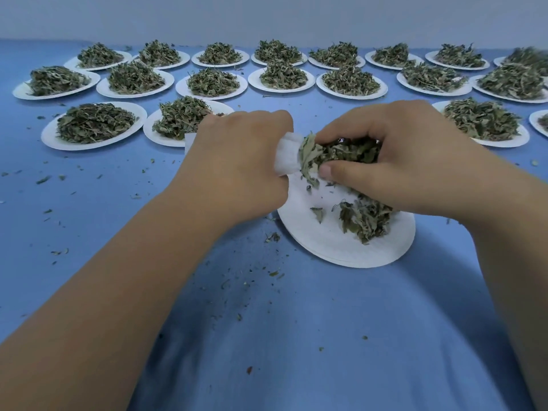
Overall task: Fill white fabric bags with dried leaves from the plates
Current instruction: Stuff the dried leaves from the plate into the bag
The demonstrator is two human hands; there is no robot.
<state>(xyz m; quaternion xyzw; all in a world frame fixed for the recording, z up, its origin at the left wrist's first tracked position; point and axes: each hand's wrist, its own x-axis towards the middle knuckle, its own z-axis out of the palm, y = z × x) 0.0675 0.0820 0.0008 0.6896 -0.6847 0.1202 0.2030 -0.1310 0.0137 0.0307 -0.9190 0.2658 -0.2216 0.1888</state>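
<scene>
My left hand (240, 161) grips a white fabric bag (287, 157); only the bag's mouth shows past the fingers. My right hand (394, 161) holds a clump of dried green leaves (341, 155) right at that mouth, pinched between thumb and fingers. Both hands hover over a near white paper plate (326, 241), which carries a small remaining pile of leaves (364, 218) under my right palm. A white corner (189, 142) pokes out behind my left hand; what it belongs to is unclear.
Several white plates heaped with dried leaves stand in rows across the far half of the blue table, the closest ones at the left (95, 124) and right (483, 123). Leaf crumbs (272, 237) are scattered over the blue cloth (89, 203).
</scene>
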